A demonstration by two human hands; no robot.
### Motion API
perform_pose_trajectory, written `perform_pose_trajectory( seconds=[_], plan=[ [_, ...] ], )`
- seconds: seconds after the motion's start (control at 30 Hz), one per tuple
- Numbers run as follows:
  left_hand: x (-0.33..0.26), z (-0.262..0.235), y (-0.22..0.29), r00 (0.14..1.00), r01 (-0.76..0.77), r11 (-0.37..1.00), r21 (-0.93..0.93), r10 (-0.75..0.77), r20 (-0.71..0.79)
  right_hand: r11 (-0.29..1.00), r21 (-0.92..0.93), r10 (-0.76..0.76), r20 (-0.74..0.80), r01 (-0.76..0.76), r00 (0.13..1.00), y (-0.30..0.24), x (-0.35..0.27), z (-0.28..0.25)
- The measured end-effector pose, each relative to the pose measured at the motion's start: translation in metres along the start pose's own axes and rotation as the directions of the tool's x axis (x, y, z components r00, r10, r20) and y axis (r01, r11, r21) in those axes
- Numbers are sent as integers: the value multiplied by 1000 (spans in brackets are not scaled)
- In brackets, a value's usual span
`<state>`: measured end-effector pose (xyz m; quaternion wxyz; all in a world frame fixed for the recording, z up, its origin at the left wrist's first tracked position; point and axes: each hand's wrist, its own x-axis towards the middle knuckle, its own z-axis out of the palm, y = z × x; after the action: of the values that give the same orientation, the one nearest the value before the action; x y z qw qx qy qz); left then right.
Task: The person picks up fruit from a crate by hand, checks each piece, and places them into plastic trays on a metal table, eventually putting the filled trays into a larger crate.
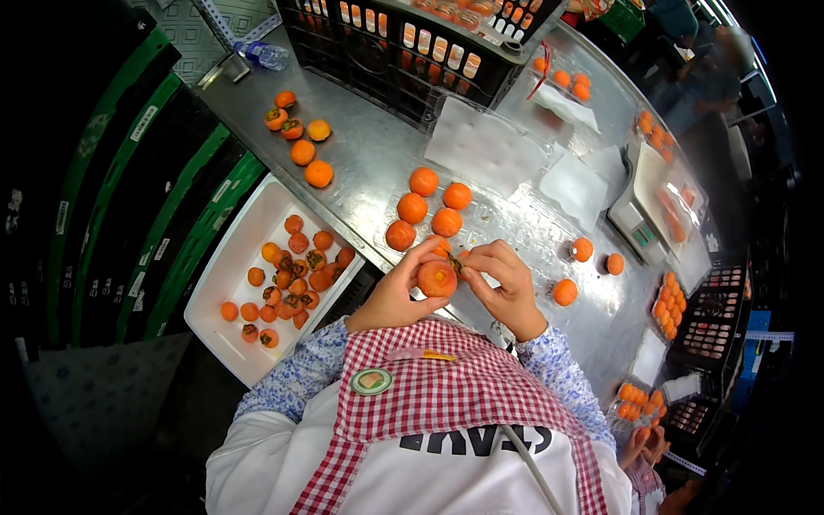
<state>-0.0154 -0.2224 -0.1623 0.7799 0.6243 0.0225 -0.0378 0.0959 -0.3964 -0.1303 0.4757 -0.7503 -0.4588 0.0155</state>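
Left hand (396, 292) cradles a persimmon (438, 281), right hand (507, 281) pinches a small dark piece (456, 261)

Nearest is the person's red-and-white checked apron (442, 378). Just beyond it, above the desk (365, 146) edge, the left hand is curled around the persimmon, whose pale round spot faces up. The right hand's thumb and fingers are drawn narrow on the dark piece, close beside the fruit; whether the two touch is hard to tell.

To the left, a white bin (209, 287) holds many loose persimmons, some with leafy tops. Just past the hands, more persimmons stand in rows on a clear tray (435, 203), one partly hidden by the fingers. Three single ones (582, 250) lie to the right on the metal.

Farther off, six persimmons (302, 153) sit at the upper left, white liners (485, 148) lie past the tray, and a scale (637, 206) stands at the right. A black crate (365, 56) and a clear bottle (268, 57) are at the far side.
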Motion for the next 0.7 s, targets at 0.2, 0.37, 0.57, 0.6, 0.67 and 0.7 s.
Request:
perform_pose_trajectory(
  seconds=[0.2,0.37,0.57,0.6,0.67,0.7],
  plan=[
    [3,6,9,998,-46,975,217,53,-24,924,-286,-214,160,252,964,-7,-1,-5],
    [3,10,16,985,-150,902,405,171,-16,897,-321,-250,194,302,949,-18,-2,-10],
    [-2,10,18,967,-222,854,471,254,-4,899,-327,-247,168,290,954,-21,-5,-3],
    [-3,11,17,959,-238,848,474,283,-25,901,-330,-237,171,282,956,-21,-6,0],
    [-5,9,11,955,-238,852,467,292,-46,914,-320,-213,148,250,966,-22,-4,4],
    [-7,7,9,954,-237,855,461,295,-58,920,-314,-199,140,234,970,-23,-2,7]
  ],
)
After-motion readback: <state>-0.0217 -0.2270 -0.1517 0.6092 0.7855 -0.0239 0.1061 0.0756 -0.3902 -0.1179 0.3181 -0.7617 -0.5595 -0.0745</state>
